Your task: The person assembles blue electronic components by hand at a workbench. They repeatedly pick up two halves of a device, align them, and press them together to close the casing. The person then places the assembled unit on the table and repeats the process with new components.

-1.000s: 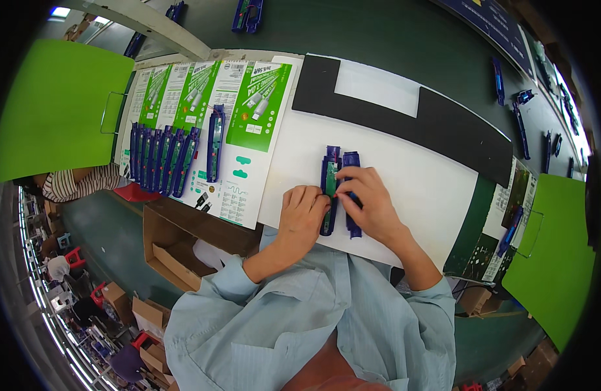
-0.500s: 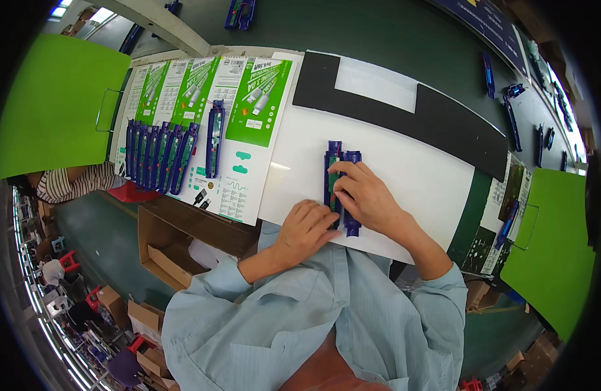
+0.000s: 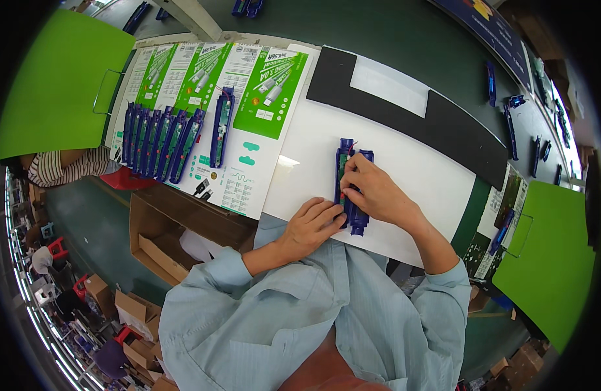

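A long blue plastic housing [image 3: 341, 151] with a green circuit board inside lies upright in the picture on the white board in front of me. My left hand [image 3: 310, 228] steadies its lower end, fingers curled against the left edge. Beside it on the right lies a second blue housing part [image 3: 358, 224], partly covered by my right hand [image 3: 381, 195]. That hand is closed over the circuit board, thumb and index finger bent together; whatever they pinch is hidden. A thin wire pokes up near the housing's top.
On the left, several similar blue housings [image 3: 160, 143] stand in a row on green-and-white printed card sheets [image 3: 240, 186], with one housing [image 3: 221, 127] apart. A black frame piece [image 3: 398, 99] borders the white board [image 3: 418, 208]. Green panels [image 3: 59, 85] flank both sides.
My right hand's fingers have shifted along the circuit board and closed together, and a thin wire now shows at the top. My left hand stays at the lower end. The whole view has tilted slightly.
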Tool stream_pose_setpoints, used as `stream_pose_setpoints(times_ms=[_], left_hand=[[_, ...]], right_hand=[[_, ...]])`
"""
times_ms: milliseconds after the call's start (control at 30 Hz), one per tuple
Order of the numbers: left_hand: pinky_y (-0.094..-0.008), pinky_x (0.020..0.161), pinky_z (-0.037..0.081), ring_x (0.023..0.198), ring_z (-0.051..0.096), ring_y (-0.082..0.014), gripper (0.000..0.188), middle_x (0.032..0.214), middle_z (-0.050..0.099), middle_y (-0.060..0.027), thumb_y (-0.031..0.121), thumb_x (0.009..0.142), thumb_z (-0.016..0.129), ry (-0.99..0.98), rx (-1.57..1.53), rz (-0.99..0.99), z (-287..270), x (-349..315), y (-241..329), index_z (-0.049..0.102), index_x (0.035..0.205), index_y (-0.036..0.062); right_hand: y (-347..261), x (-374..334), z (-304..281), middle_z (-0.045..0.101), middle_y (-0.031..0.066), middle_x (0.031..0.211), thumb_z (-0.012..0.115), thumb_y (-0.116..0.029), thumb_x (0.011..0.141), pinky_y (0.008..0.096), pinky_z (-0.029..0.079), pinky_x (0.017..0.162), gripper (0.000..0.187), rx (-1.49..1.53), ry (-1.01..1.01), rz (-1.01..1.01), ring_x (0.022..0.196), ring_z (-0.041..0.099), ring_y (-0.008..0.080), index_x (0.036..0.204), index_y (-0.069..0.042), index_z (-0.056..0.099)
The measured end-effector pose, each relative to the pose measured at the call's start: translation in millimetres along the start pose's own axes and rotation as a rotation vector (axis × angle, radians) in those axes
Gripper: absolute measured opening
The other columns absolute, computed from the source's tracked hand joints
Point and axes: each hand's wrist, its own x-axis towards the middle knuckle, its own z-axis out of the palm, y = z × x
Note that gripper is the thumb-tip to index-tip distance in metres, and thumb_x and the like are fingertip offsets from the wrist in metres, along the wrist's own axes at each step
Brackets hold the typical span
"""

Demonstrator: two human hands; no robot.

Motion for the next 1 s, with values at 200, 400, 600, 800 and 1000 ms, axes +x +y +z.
stream_pose_setpoints(times_ms=[200, 400, 600, 800, 1000], left_hand=[[-0.0481, 0.108, 0.052, 0.120, 0.064, -0.0285, 0.033, 0.130, 0.067, -0.0077, 0.016, 0.086, 0.082, -0.017, 0.016, 0.004, 0, -2, -1, 0.075, 0.118, 0.0079], [-0.0480, 0.109, 0.052, 0.121, 0.064, -0.0284, 0.035, 0.131, 0.067, -0.0080, 0.015, 0.086, 0.081, -0.019, 0.008, 0.001, 0, -2, -2, 0.075, 0.119, 0.0077], [-0.0485, 0.111, 0.050, 0.122, 0.064, -0.0287, 0.031, 0.130, 0.068, -0.0105, 0.015, 0.088, 0.076, -0.032, 0.001, -0.001, -4, 2, -2, 0.075, 0.118, 0.0058], [-0.0480, 0.111, 0.051, 0.121, 0.065, -0.0299, 0.030, 0.135, 0.066, -0.0129, 0.014, 0.088, 0.075, 0.005, 0.009, 0.010, -3, 2, -2, 0.073, 0.117, 0.0048], [-0.0452, 0.102, 0.054, 0.119, 0.064, -0.0317, 0.035, 0.145, 0.061, -0.0164, 0.017, 0.085, 0.081, -0.117, 0.047, -0.048, -23, 18, 0, 0.073, 0.117, 0.0044]], right_hand=[[-3, 4, -6, 0.057, 0.0118, 0.109, 0.071, -0.009, 0.094, 0.0414, 0.054, 0.086, 0.008, -0.023, -0.052, 0.021, 0.095, 0.064, 0.0310, 0.094, 0.000, 0.071], [-2, 6, -6, 0.056, 0.0112, 0.109, 0.074, -0.007, 0.092, 0.0415, 0.053, 0.086, 0.008, -0.043, -0.082, 0.013, 0.096, 0.063, 0.0303, 0.096, 0.000, 0.071], [2, 0, 3, 0.054, 0.0116, 0.107, 0.075, -0.001, 0.090, 0.0420, 0.053, 0.084, 0.008, -0.034, 0.015, -0.131, 0.096, 0.061, 0.0305, 0.095, 0.000, 0.069], [5, -10, 10, 0.055, 0.0126, 0.106, 0.074, 0.001, 0.088, 0.0408, 0.054, 0.084, 0.008, -0.020, 0.070, -0.187, 0.098, 0.060, 0.0310, 0.094, 0.001, 0.069], [-8, -37, 3, 0.059, 0.0159, 0.117, 0.082, -0.021, 0.090, 0.0446, 0.057, 0.080, 0.051, -0.127, 0.267, 0.098, 0.096, 0.066, 0.0352, 0.135, -0.006, 0.063]])
